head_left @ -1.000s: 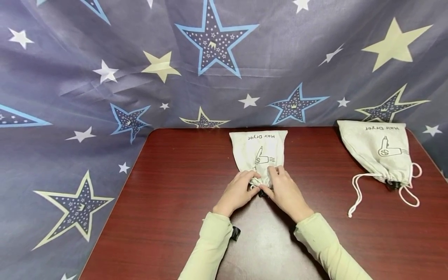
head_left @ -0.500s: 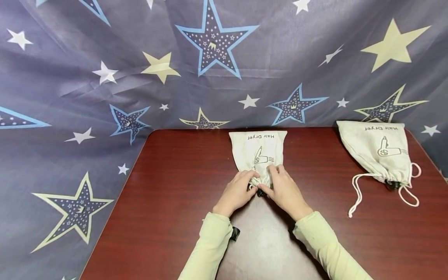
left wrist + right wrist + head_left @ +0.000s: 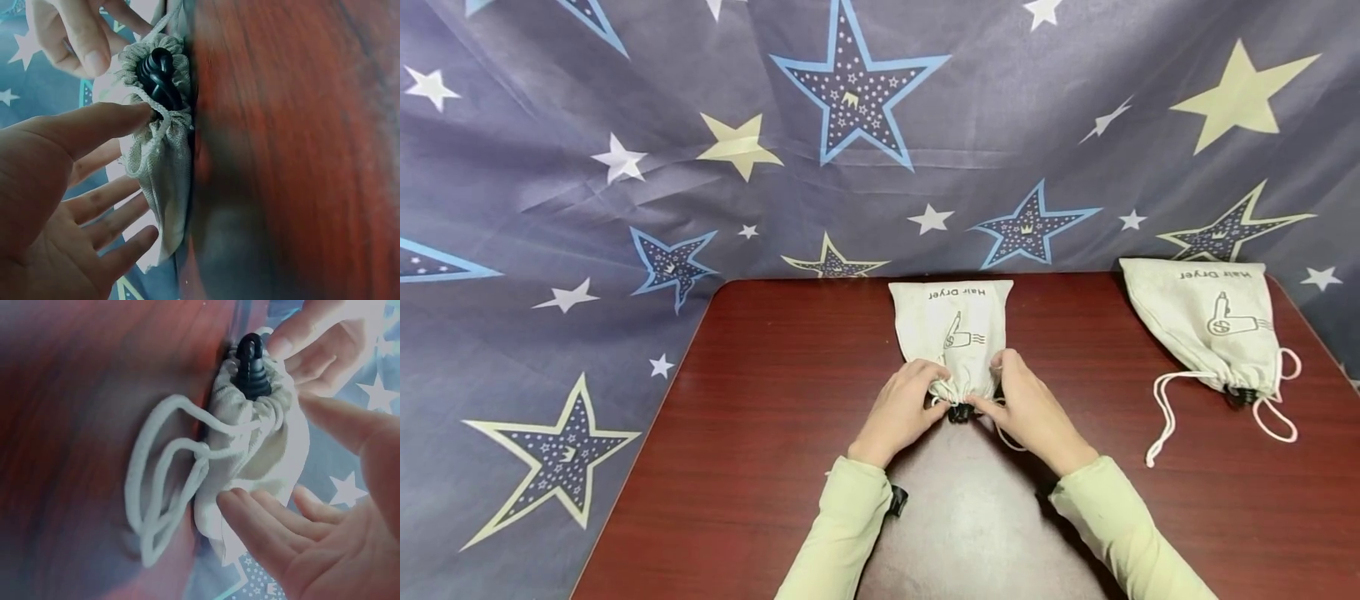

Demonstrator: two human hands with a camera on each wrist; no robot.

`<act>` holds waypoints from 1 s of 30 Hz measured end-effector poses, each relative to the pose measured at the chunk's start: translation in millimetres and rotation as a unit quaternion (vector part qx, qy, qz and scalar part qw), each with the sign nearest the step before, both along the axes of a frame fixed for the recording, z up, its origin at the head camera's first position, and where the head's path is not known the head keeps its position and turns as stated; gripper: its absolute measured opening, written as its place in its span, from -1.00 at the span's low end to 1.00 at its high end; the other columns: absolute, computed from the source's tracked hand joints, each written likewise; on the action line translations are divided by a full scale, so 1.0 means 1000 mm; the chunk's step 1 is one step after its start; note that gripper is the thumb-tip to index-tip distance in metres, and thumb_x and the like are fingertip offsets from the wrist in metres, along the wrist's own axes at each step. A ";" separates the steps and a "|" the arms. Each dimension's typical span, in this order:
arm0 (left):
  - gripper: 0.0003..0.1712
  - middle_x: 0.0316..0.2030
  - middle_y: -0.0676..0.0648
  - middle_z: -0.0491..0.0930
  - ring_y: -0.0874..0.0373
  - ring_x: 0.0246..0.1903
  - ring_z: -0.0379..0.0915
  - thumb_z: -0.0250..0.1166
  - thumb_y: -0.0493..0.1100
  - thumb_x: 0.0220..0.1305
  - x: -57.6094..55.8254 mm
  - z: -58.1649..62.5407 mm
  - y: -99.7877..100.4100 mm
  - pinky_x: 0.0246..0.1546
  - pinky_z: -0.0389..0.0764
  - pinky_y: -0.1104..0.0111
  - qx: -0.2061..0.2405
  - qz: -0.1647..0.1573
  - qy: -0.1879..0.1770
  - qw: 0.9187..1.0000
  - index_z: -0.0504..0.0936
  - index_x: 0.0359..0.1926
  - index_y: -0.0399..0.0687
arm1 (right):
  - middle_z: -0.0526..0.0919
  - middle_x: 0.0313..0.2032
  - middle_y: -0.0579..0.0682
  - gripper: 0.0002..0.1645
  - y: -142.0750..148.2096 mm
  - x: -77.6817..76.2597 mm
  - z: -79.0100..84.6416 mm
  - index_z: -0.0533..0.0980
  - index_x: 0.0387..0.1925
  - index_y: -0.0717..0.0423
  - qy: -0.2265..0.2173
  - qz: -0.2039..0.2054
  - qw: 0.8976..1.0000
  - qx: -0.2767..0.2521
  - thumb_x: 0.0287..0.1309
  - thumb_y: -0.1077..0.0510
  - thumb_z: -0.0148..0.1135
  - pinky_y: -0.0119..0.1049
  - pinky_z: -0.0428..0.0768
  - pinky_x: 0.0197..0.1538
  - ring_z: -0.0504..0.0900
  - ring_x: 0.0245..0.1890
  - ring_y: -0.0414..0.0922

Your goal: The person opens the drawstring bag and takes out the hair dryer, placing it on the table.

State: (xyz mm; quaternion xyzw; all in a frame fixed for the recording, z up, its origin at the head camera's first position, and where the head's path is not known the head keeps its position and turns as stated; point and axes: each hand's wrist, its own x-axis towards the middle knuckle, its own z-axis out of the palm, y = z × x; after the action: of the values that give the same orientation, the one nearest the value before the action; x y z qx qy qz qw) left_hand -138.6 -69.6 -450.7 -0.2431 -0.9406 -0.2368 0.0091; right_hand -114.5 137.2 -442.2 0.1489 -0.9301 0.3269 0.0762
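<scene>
A cream drawstring bag (image 3: 981, 315) printed "Hair Dryer" lies on the table, its gathered mouth toward the person. A black ribbed cord end (image 3: 164, 87) pokes out of the mouth. My left hand (image 3: 897, 410) is at the mouth's left side; in the left wrist view its thumb touches the gathered cloth and its fingers are spread along the bag. On the right side, my right hand (image 3: 1036, 418) has fingers extended beside the cloth, thumb near the mouth. A white drawstring (image 3: 133, 487) loops onto the table below this hand in the right wrist view.
Another cream "Hair Dryer" bag (image 3: 1213, 321) lies at the table's right back, its white strings (image 3: 1165, 408) trailing on the wood. The dark red table (image 3: 760, 467) ends against a grey star-patterned cloth (image 3: 685, 83) behind and to the left.
My right hand has drawn away to the right from the bag's mouth, and its fingers have loosened. My left hand has shifted slightly left. More of the black cord end and a right-hand string loop now show.
</scene>
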 end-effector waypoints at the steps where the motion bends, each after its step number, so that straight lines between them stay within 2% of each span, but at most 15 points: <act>1: -0.57 0.07 0.00 0.58 0.07 0.14 0.47 0.43 -0.09 0.20 0.000 0.000 0.000 0.20 0.46 0.18 0.002 0.001 0.003 1.000 0.60 0.09 0.02 | 0.57 -0.20 0.19 -0.44 0.001 0.000 0.000 0.38 -0.06 0.33 0.003 0.002 1.000 0.004 0.10 0.08 0.46 -0.03 0.58 -0.17 0.56 -0.32 0.02; 6: -0.61 0.02 0.03 0.61 0.10 0.07 0.50 0.44 -0.07 0.19 0.002 -0.001 -0.001 0.14 0.50 0.21 0.009 0.002 0.016 1.000 0.62 0.03 0.03 | 0.63 -0.23 0.13 -0.59 0.007 -0.002 -0.002 0.52 -0.16 0.27 0.000 0.020 0.999 0.025 0.10 0.07 0.45 0.01 0.61 -0.14 0.64 -0.28 0.05; 12: -0.65 0.00 0.05 0.62 0.13 0.07 0.50 0.44 -0.06 0.19 0.003 -0.005 -0.002 0.13 0.51 0.25 0.007 0.000 0.024 1.000 0.63 0.00 0.05 | 0.65 -0.23 0.09 -0.66 0.011 -0.003 -0.005 0.56 -0.24 0.22 -0.001 0.047 0.998 0.035 0.03 0.12 0.50 0.01 0.62 -0.13 0.67 -0.25 0.07; 20: -0.65 -0.01 0.05 0.62 0.12 0.05 0.52 0.44 -0.09 0.17 0.005 -0.008 0.000 0.09 0.53 0.23 0.006 0.006 0.015 1.000 0.62 -0.01 0.07 | 0.66 -0.16 0.14 -0.74 0.011 -0.005 -0.009 0.62 -0.30 0.23 0.030 0.071 0.995 0.064 0.03 0.15 0.49 0.00 0.64 -0.10 0.69 -0.21 0.08; 24: -0.68 -0.04 0.07 0.63 0.13 0.02 0.54 0.45 -0.11 0.16 0.005 -0.008 0.002 0.06 0.54 0.23 0.006 0.013 0.019 1.000 0.63 -0.05 0.08 | 0.67 -0.19 0.12 -0.78 0.009 -0.006 -0.010 0.62 -0.34 0.20 0.038 0.069 0.994 0.071 0.01 0.16 0.48 -0.01 0.65 -0.15 0.69 -0.27 0.05; 30: -0.73 -0.11 0.09 0.65 0.13 -0.05 0.56 0.43 -0.13 0.13 0.004 -0.008 0.005 -0.01 0.57 0.23 0.015 0.018 0.030 0.999 0.66 -0.12 0.07 | 0.67 -0.33 0.00 -0.86 0.009 -0.006 -0.010 0.60 -0.44 0.10 0.049 0.059 0.994 0.075 -0.03 0.18 0.45 -0.07 0.61 -0.33 0.61 -0.48 -0.07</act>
State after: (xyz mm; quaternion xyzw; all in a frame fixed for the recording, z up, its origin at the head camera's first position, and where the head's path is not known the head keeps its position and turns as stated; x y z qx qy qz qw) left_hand -134.8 -64.9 -458.5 -0.2329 -0.9405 -0.2434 0.0457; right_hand -121.0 145.9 -452.5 0.2246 -0.9368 0.2524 0.0907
